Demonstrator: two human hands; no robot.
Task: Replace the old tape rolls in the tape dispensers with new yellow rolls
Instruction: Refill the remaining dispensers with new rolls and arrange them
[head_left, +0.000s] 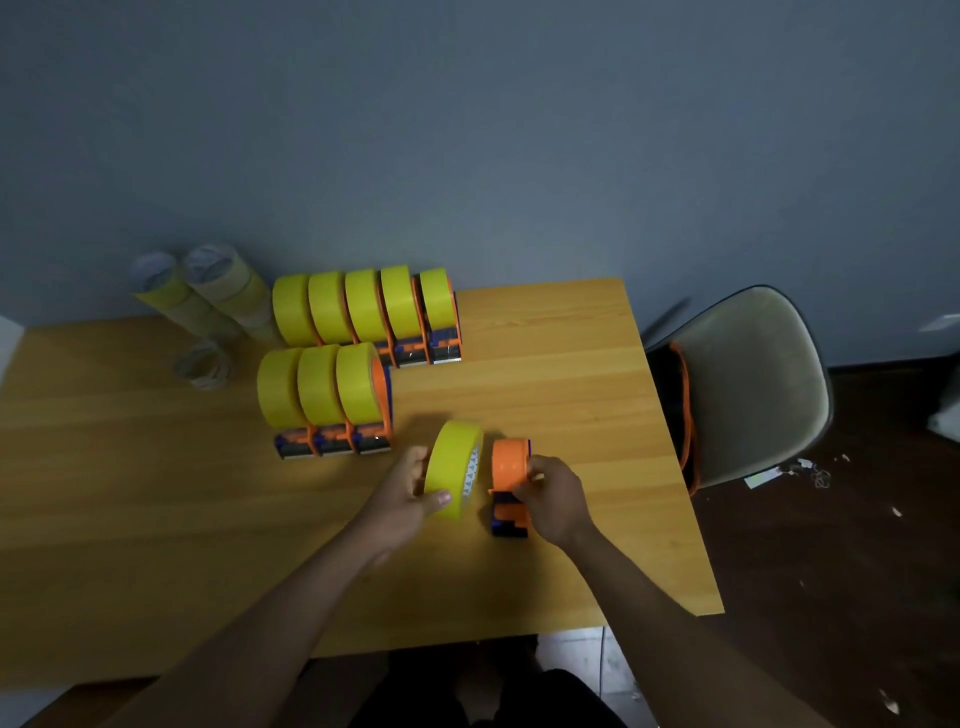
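My left hand (413, 493) grips a new yellow tape roll (453, 467), held upright just above the wooden table (561, 364). Right beside it, my right hand (553, 499) holds an orange and blue tape dispenser (509, 478) with no roll on it; roll and dispenser are a small gap apart. Behind them stand two rows of dispensers loaded with yellow rolls: a near row of three (324, 400) and a far row of several (363, 312).
Stacks of old clear and brownish tape rolls (208, 296) lie at the table's back left, with one loose clear roll (202, 366) in front. A grey chair (748, 384) stands off the table's right edge. Paper scraps litter the dark floor (810, 473).
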